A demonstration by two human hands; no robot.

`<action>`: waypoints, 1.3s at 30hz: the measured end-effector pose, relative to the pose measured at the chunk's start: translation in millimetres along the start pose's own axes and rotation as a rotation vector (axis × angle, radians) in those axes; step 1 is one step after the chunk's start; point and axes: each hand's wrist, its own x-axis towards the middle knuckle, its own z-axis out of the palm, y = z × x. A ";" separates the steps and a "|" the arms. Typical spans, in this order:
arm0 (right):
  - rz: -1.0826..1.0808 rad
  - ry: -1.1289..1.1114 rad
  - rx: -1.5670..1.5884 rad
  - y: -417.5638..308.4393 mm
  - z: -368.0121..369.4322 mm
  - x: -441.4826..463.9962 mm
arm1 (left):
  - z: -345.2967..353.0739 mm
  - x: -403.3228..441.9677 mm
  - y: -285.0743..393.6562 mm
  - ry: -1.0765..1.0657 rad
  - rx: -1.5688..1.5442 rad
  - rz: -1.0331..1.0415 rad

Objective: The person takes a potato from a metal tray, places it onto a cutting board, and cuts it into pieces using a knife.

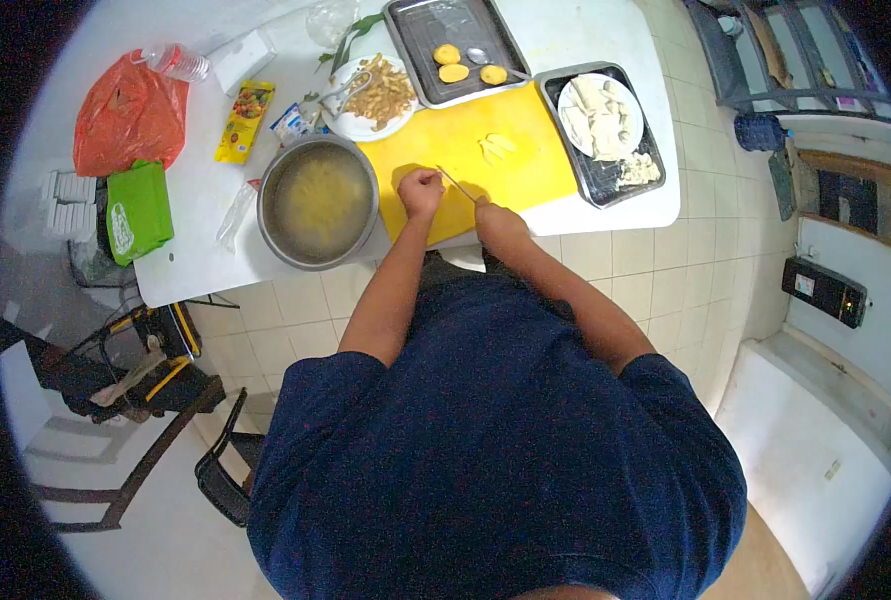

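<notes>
My right hand (503, 226) is closed round the handle of a knife (457, 184), whose blade points up and left over the yellow cutting board (541, 185). Close to the knife tip, my left hand (422, 192) is curled shut above the board; whatever its fingers hold is too small to make out. Several pale yellow slices (497, 149), probably potato, lie farther back on the board. A large metal bowl (265, 232) stands left of my left hand, with yellow pieces in cloudy liquid. Behind the board, peeled potatoes (447, 54) and a spoon (478, 56) rest in a dark tray (416, 40).
At the right, another tray (588, 187) bears a plate (566, 108) of white pieces. A plate of peelings (381, 95) stands behind the bowl. Farther left are a yellow packet (245, 122), a red bag (131, 115), a green bag (140, 212) and a plastic bottle (178, 63).
</notes>
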 end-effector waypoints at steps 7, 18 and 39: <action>0.002 0.030 0.109 4.4 16.8 2.3 | 1.3 -4.4 0.1 0.023 -0.060 0.075; -0.036 0.042 0.089 9.3 19.3 -4.4 | 1.2 -3.2 -0.9 0.044 -0.119 0.069; 0.028 -0.053 -0.012 1.2 -18.0 -10.3 | 3.2 -2.4 -5.8 0.074 -0.052 0.104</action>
